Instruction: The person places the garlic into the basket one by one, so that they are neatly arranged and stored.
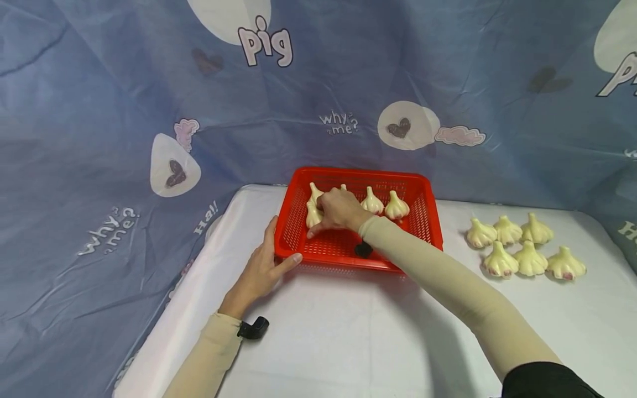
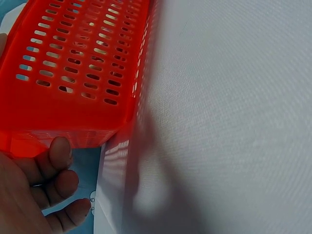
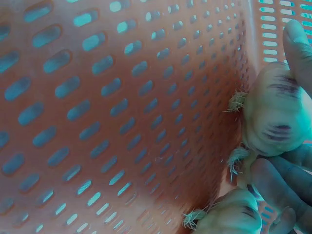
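Right hand (image 1: 340, 209) is pinching a garlic bulb (image 3: 274, 112) inside the red plastic basket (image 1: 343, 261), mid-frame in head view; left hand (image 1: 259, 273) braces its corner, fingers relaxed. I'd pinch gently, basket steady.

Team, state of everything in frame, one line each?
Red basket: upright, partly filled
Left hand: touching basket's near left corner
Right hand: inside basket, gripping a bulb
Gripped bulb: between thumb and fingers
Other basket bulbs: stems up
Six table bulbs: loose, stems up
Blue backdrop: creased
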A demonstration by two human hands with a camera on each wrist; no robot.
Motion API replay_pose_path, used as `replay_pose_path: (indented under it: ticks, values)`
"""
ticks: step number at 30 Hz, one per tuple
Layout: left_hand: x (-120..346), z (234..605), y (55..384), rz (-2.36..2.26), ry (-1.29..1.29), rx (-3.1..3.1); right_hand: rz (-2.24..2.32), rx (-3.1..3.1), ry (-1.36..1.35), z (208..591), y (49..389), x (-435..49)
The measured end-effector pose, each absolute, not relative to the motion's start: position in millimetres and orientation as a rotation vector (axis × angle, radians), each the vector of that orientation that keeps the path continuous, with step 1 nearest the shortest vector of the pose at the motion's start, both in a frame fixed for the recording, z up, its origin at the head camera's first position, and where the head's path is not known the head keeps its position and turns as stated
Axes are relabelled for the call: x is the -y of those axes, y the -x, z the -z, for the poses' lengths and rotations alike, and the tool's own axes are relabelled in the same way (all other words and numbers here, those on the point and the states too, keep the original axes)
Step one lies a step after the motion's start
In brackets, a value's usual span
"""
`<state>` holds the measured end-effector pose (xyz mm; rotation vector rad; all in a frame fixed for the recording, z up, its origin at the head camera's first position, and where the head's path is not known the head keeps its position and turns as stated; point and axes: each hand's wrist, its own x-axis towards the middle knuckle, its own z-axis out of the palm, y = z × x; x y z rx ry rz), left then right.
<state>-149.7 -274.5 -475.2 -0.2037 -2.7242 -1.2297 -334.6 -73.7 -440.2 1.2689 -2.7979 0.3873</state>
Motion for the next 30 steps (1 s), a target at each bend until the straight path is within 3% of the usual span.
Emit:
replay_pose_path:
  ticks: [30]
  values:
    - [274.0, 471.5, 146.9, 1.203, 0.198, 2.737, -0.314, 2.724, -1.235, 444.7, 339.9, 81.7]
